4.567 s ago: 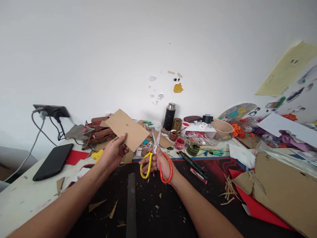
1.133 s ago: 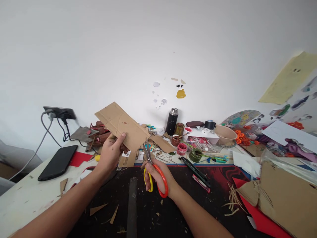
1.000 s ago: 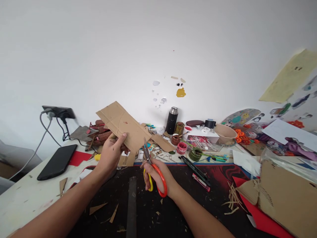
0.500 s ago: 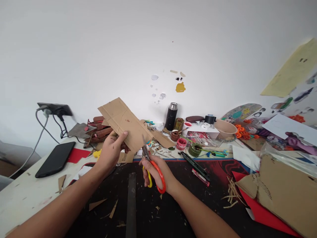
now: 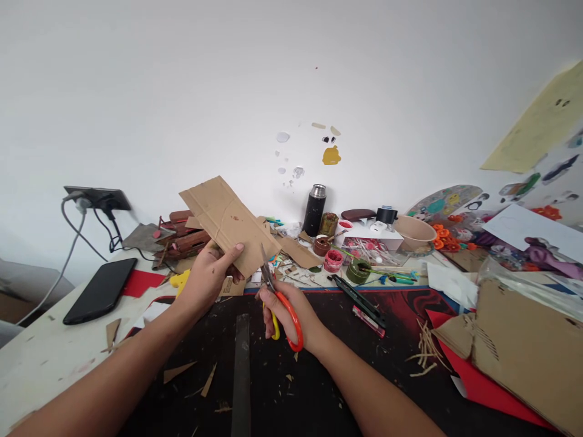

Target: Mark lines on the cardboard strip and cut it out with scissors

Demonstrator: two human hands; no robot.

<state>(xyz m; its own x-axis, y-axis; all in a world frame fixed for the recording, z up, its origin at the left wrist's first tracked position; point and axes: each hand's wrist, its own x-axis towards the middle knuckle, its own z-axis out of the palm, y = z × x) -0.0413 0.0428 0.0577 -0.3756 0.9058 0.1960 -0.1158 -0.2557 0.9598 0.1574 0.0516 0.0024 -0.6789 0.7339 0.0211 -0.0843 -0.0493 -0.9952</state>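
A rectangular piece of brown cardboard (image 5: 232,221) is held up at a tilt, its lower edge gripped by my left hand (image 5: 212,273) with the thumb on its face. My right hand (image 5: 291,315) is wrapped round the scissors (image 5: 295,321), which have one red and one yellow handle loop. The blades point up and meet the cardboard's lower right corner. Beneath the hands, a long dark metal strip (image 5: 241,376) lies on the black mat (image 5: 310,394) among small cardboard scraps.
A phone (image 5: 100,291) lies at the left. Behind the mat stand a black flask (image 5: 315,211), a pink paint jar (image 5: 333,261) and a green one (image 5: 358,271). A cutter (image 5: 357,301) lies right of centre; large cardboard (image 5: 528,352) fills the right.
My left thumb has shifted slightly right along the cardboard. The view has moved a little; the scissors and my right hand keep nearly the same place.
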